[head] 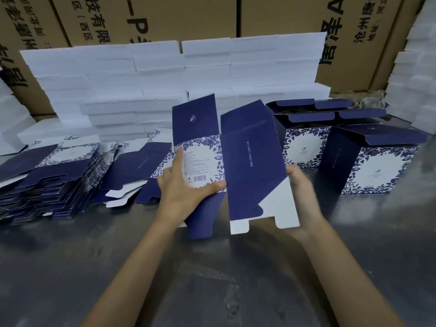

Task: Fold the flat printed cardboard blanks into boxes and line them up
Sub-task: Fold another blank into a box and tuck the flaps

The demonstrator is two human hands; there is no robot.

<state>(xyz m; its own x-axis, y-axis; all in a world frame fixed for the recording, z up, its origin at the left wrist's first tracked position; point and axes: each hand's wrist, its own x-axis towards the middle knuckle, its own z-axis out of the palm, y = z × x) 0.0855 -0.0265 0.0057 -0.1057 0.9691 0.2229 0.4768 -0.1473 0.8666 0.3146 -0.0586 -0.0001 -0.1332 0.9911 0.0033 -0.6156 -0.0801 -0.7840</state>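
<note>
I hold one navy and white floral cardboard blank upright above the grey table, partly opened into a sleeve. My left hand grips its white barcode panel, thumb across the lower edge. My right hand holds the blank's right edge from behind, fingers mostly hidden. A thick stack of flat blanks lies at the left, with a smaller pile beside it. Folded boxes stand at the right: one in front, another behind it, their top flaps open.
Stacks of white foam slabs form a wall behind the work area, with more at the far right. Large brown shipping cartons stand behind them. The grey table surface stretches toward me.
</note>
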